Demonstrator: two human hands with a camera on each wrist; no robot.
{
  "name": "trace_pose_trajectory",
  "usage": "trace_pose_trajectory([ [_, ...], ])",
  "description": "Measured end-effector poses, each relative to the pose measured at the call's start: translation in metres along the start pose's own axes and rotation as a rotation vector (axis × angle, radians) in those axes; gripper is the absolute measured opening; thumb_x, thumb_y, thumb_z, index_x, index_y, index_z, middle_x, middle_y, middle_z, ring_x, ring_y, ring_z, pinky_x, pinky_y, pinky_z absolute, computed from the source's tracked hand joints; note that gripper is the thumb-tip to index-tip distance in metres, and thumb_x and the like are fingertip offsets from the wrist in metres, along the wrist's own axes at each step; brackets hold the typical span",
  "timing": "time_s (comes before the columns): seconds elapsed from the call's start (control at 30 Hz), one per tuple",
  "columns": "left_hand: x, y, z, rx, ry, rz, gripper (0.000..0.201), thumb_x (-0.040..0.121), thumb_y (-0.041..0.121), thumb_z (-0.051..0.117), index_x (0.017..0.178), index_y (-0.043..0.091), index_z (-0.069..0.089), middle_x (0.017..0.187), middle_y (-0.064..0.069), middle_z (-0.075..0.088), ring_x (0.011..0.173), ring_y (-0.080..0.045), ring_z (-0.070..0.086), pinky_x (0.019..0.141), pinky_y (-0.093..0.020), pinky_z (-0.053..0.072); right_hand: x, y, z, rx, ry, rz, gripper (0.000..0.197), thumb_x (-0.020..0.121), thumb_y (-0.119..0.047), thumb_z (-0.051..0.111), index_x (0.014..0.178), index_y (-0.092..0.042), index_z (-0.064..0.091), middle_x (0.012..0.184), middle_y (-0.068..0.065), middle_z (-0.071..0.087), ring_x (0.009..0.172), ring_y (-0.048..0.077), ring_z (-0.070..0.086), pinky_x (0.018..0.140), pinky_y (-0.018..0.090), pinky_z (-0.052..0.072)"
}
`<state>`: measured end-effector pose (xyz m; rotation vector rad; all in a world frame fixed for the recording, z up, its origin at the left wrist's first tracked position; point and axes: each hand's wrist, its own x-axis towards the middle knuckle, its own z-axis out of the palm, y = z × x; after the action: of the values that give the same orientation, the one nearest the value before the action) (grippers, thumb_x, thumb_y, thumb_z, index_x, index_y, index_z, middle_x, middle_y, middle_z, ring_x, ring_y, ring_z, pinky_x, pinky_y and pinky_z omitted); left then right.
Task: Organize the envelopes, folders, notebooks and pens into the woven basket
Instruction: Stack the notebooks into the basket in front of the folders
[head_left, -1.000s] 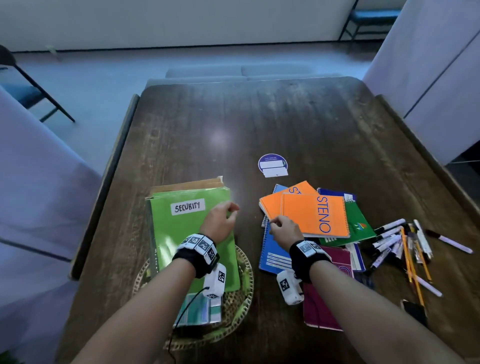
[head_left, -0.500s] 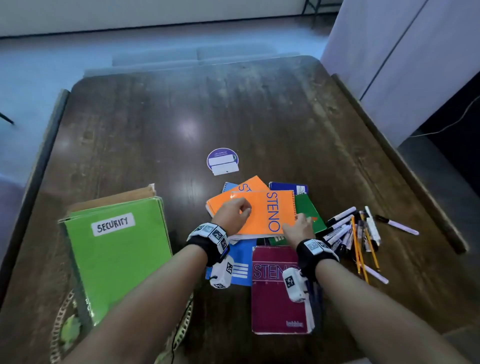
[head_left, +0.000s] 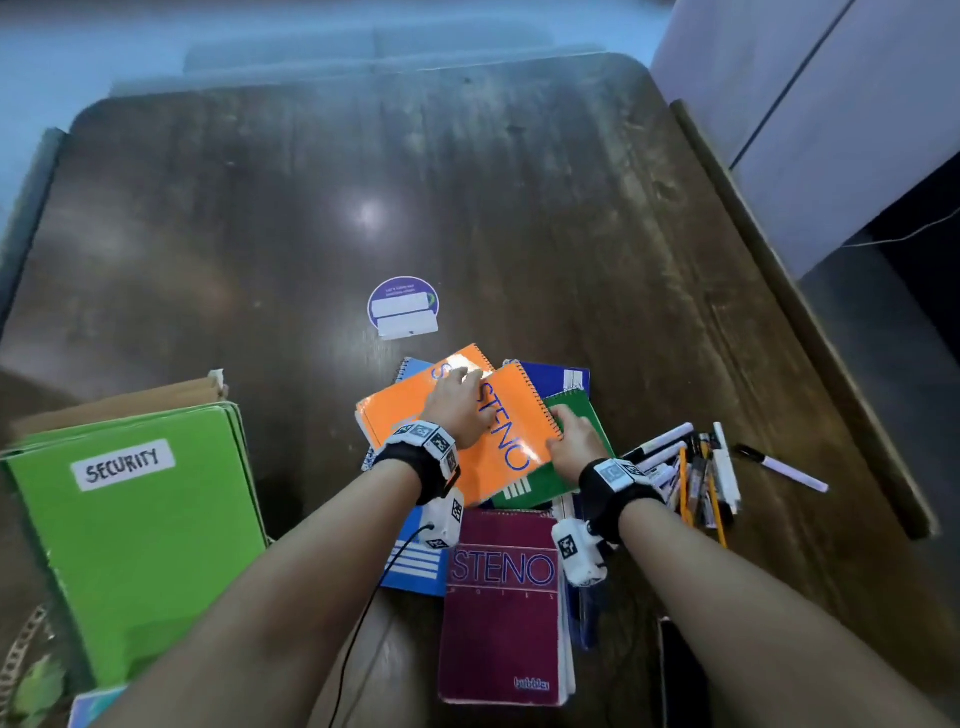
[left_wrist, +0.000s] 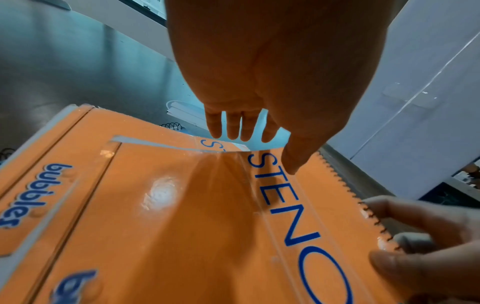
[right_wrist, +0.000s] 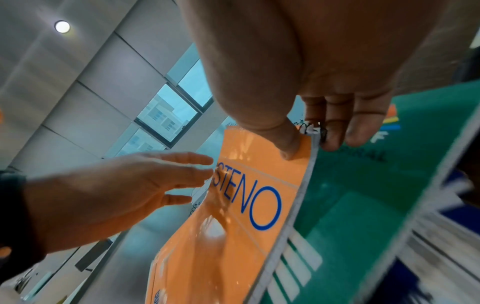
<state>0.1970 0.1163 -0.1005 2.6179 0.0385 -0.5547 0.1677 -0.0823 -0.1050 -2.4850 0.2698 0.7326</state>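
Note:
Two orange STENO notebooks lie on top of the notebook pile; the upper orange notebook (head_left: 511, 441) (left_wrist: 207, 216) (right_wrist: 249, 205) is tilted. My right hand (head_left: 571, 441) (right_wrist: 298, 142) pinches its spiral edge, thumb on the cover and fingers underneath, over a green notebook (head_left: 584, 413) (right_wrist: 363, 195). With straight fingers, my left hand (head_left: 460, 402) (left_wrist: 259, 92) reaches over the cover to the far edge. A maroon STENO notebook (head_left: 501, 608) and a blue one (head_left: 415, 569) lie nearer me. The green SECURITY folder (head_left: 135, 540) sits in the woven basket (head_left: 21, 647) at the left.
A heap of pens and pencils (head_left: 696, 467) lies right of the notebooks, with one marker (head_left: 784, 467) apart from it. A round purple sticker (head_left: 402, 306) is on the dark wooden table (head_left: 467, 182). A raised ledge (head_left: 789, 291) runs along the right edge.
My left hand left the green folder and moved right onto the orange notebook. My right hand shifted from the notebook's left side to its spiral edge, and the notebook turned.

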Motion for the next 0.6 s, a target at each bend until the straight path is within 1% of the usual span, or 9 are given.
trace_pose_trajectory([
  [0.07,0.006,-0.005,0.002,-0.002,-0.015,-0.020,0.042,0.086,0.037,0.061,0.122,0.018,0.051,0.121,-0.010,0.056,0.113,-0.034,0.053,0.096,-0.048,0.046,0.010,-0.004,-0.010,0.027,-0.007,-0.052,0.048,0.095,-0.009,0.054,0.137,-0.031,0.049,0.112,0.006,0.048,0.083,0.021,0.058,0.066,0.027,0.044],
  [0.13,0.008,-0.011,0.002,-0.056,-0.012,-0.034,0.025,0.083,0.031,0.060,0.103,0.018,0.050,0.102,-0.007,0.058,0.096,-0.032,0.057,0.084,-0.048,0.049,0.016,-0.010,-0.015,0.089,0.003,-0.090,0.048,0.095,-0.009,0.053,0.136,-0.033,0.053,0.113,0.006,0.047,0.085,0.019,0.058,0.071,0.027,0.045],
  [0.17,0.009,-0.014,0.001,-0.085,-0.001,-0.047,0.022,0.084,0.026,0.060,0.101,0.016,0.051,0.099,-0.007,0.058,0.093,-0.032,0.057,0.083,-0.047,0.049,0.018,-0.012,-0.015,0.118,0.014,-0.106,0.047,0.095,-0.009,0.054,0.136,-0.033,0.054,0.116,0.007,0.049,0.087,0.018,0.057,0.075,0.026,0.043],
  [0.23,0.006,-0.021,-0.003,-0.175,0.009,-0.100,0.018,0.089,0.020,0.059,0.105,0.012,0.054,0.099,-0.008,0.061,0.092,-0.030,0.058,0.081,-0.044,0.048,0.019,-0.017,-0.011,0.168,0.038,-0.122,0.045,0.095,-0.014,0.058,0.137,-0.029,0.053,0.121,0.009,0.052,0.094,0.018,0.054,0.081,0.026,0.041],
  [0.3,0.001,-0.031,-0.007,-0.303,-0.006,-0.161,0.012,0.094,0.019,0.056,0.103,0.015,0.050,0.095,-0.007,0.063,0.087,-0.028,0.060,0.074,-0.039,0.047,0.017,-0.021,-0.004,0.223,0.025,-0.079,0.051,0.094,-0.020,0.060,0.143,-0.024,0.046,0.126,0.010,0.053,0.105,0.022,0.056,0.087,0.031,0.044],
  [0.37,-0.006,-0.044,-0.008,-0.439,0.015,-0.205,0.008,0.095,0.020,0.053,0.100,0.017,0.047,0.092,-0.010,0.065,0.083,-0.030,0.063,0.072,-0.041,0.049,0.014,-0.024,0.004,0.278,-0.015,-0.018,0.056,0.095,-0.026,0.061,0.146,-0.018,0.039,0.130,0.010,0.055,0.115,0.027,0.056,0.093,0.035,0.043],
  [0.43,-0.014,-0.056,-0.007,-0.593,0.073,-0.290,0.006,0.094,0.022,0.051,0.094,0.020,0.046,0.085,-0.012,0.062,0.076,-0.031,0.062,0.070,-0.044,0.052,0.010,-0.029,0.013,0.293,-0.071,0.007,0.061,0.095,-0.031,0.060,0.149,-0.016,0.034,0.127,0.010,0.058,0.114,0.027,0.057,0.090,0.034,0.042],
  [0.5,-0.022,-0.068,-0.006,-0.715,0.098,-0.373,0.007,0.093,0.018,0.049,0.090,0.021,0.044,0.078,-0.007,0.054,0.072,-0.026,0.057,0.066,-0.044,0.051,0.005,-0.037,0.021,0.333,-0.133,0.016,0.072,0.095,-0.034,0.060,0.155,-0.019,0.023,0.119,0.007,0.062,0.107,0.025,0.062,0.084,0.034,0.046],
  [0.6,-0.035,-0.081,-0.007,-0.813,0.047,-0.438,0.014,0.086,0.016,0.049,0.099,0.022,0.047,0.080,-0.005,0.057,0.073,-0.026,0.058,0.072,-0.053,0.054,-0.001,-0.049,0.030,0.376,-0.189,0.007,0.085,0.095,-0.031,0.062,0.158,-0.024,0.004,0.106,0.001,0.062,0.095,0.021,0.064,0.072,0.033,0.048],
])
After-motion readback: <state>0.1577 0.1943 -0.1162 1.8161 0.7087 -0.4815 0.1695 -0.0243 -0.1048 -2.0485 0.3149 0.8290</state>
